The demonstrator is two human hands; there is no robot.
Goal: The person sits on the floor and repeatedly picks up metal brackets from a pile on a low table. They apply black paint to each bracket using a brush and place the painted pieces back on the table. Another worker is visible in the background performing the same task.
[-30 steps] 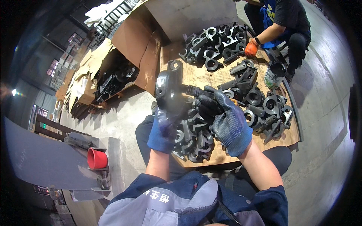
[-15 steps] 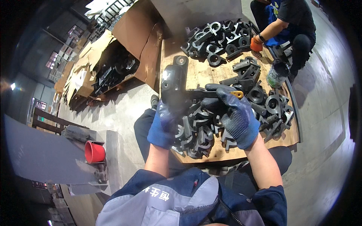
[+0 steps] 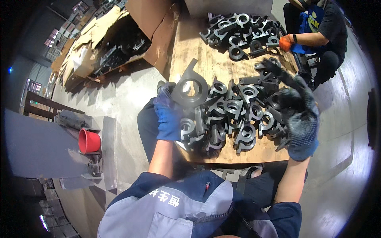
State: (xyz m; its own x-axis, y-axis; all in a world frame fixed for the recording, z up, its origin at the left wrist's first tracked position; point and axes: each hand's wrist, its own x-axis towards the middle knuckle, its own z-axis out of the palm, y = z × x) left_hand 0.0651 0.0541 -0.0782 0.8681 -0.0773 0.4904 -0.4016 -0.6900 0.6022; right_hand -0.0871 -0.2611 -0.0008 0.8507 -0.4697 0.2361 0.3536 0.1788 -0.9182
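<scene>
My left hand [image 3: 167, 116], in a blue knit glove with a dark coated palm, is closed on a dark metal bracket [image 3: 189, 74]. The bracket has a large round hole and a pointed arm angled upward. My right hand [image 3: 300, 123], in a similar glove, hangs over the right edge of the wooden board. Its fingers point up and left, smeared by motion, so whether it grips anything is unclear. Between my hands lies a pile of similar ring-shaped brackets [image 3: 234, 107].
The brackets lie on a wooden board [image 3: 182, 47]. Another pile of brackets [image 3: 238, 33] sits at its far end, near a co-worker's orange-gloved hand [image 3: 285, 42]. At left are a torn cardboard box [image 3: 152, 27] with dark parts and a red bucket [image 3: 89, 141].
My right hand has moved right, away from the bracket in my left hand; the yellow-ended tool handle it held no longer shows. The bracket has turned, its ring now facing up.
</scene>
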